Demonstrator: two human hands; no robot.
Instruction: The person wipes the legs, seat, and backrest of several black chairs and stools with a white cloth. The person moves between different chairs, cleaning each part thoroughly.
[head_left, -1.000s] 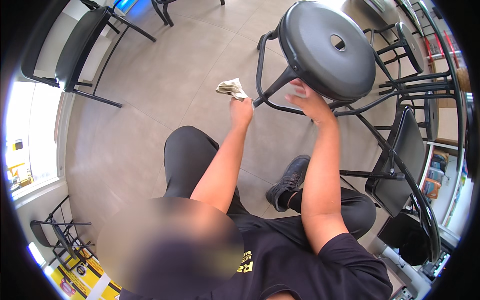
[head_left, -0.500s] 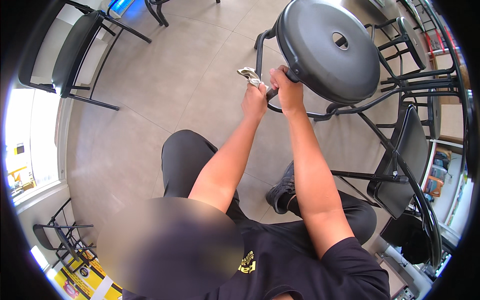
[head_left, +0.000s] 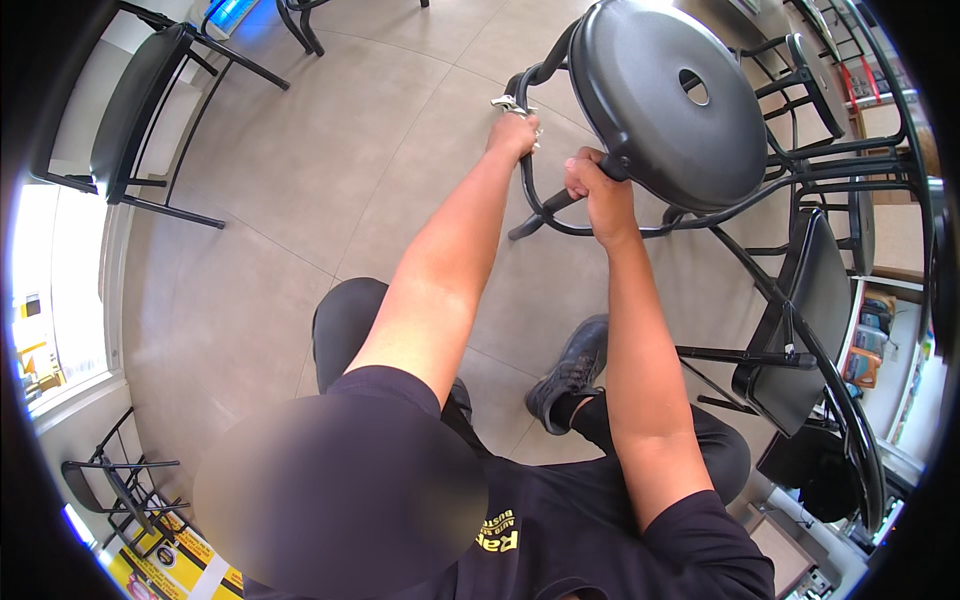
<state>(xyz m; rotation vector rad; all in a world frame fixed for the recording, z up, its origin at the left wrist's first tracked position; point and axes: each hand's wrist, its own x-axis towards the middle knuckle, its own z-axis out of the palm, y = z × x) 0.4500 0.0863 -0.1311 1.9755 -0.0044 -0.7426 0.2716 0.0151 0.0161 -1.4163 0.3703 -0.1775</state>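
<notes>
Carefully, the left hand [head_left: 514, 130] rubbed a small cloth [head_left: 508, 102] on the tipped stool [head_left: 668, 100] leg while the right hand [head_left: 592, 187] gripped the frame tight; a steady hold helped

Grey tiled floor [head_left: 300, 180] under a tipped black stool [head_left: 665, 95] and 1 black chair [head_left: 140, 110].

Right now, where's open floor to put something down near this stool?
Bare tile floor lies open between the stool and the chair at far left. Right of the stool, stacked chairs crowd it.
</notes>
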